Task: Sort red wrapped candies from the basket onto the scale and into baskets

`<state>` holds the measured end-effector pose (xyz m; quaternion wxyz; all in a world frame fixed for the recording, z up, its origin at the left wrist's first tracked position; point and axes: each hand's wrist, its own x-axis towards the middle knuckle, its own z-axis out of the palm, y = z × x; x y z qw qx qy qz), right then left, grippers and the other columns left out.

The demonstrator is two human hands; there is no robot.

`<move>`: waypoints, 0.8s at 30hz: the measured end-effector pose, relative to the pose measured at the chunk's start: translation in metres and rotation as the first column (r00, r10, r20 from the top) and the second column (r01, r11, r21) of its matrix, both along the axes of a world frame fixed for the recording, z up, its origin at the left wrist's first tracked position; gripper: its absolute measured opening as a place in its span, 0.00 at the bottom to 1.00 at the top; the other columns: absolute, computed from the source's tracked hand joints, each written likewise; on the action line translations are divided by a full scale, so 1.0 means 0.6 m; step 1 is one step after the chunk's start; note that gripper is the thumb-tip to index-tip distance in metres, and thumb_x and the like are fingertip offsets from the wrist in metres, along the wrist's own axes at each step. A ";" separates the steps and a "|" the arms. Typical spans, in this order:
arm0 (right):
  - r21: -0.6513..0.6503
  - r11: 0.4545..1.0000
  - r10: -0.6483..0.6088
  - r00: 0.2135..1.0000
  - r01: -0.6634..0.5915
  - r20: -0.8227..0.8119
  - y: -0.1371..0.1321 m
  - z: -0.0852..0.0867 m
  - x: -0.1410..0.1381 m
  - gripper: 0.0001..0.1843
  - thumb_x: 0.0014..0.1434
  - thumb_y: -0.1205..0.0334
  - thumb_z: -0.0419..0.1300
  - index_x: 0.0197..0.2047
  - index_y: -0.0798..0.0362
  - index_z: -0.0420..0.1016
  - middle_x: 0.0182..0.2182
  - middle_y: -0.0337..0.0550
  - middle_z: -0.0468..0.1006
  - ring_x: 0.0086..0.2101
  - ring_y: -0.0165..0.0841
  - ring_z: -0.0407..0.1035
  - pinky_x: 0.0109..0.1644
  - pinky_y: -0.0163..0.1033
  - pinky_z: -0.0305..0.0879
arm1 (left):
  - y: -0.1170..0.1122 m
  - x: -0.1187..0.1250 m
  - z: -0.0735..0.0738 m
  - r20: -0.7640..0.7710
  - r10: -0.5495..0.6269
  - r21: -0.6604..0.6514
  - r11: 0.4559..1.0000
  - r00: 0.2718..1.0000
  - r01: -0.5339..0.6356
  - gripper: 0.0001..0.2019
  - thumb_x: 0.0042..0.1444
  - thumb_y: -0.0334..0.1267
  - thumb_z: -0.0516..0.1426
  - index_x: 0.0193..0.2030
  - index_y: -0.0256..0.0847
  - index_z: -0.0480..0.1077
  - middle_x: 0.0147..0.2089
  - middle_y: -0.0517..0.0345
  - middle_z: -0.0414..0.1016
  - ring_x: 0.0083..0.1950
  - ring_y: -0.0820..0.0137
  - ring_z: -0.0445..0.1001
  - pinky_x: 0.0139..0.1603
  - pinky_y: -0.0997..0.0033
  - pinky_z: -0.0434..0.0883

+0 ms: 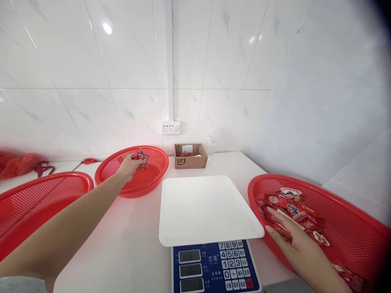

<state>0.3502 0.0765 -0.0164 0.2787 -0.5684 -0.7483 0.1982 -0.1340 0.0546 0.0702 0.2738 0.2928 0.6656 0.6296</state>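
Observation:
My left hand [130,167] reaches over the round red plastic basket [105,183] at the back, its fingers closed on small red snack packets [141,158] with printed wrappers. Inside that basket the floor looks bare red. On the right, my right hand [285,230] is stretched over the near side of the right red basket [345,203], thumb apart from the fingers. Several red snack packets [299,211] lie in there, just beyond and beneath the fingertips. Between both hands sits a digital scale [210,266] with a bare white pan [207,209].
Another red basket [76,176] stands at the left edge. Behind the scale are an open cardboard box [191,162] and a clear plastic bottle [210,142]. Red mesh bags [21,165] and red-handled scissors [88,161] lie by the tiled wall, which carries a socket [171,127].

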 end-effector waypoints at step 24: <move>-0.015 0.999 0.033 0.998 -0.032 0.049 0.001 0.001 -0.003 0.32 0.56 0.42 0.49 0.59 0.51 0.63 0.59 0.45 0.66 0.58 0.44 0.58 0.60 0.54 0.57 | -0.015 -0.005 -0.016 -0.337 -0.094 -0.292 0.956 0.937 -0.009 0.27 0.44 0.52 0.62 0.51 0.47 0.68 0.58 0.46 0.66 0.56 0.51 0.66 0.47 0.59 0.67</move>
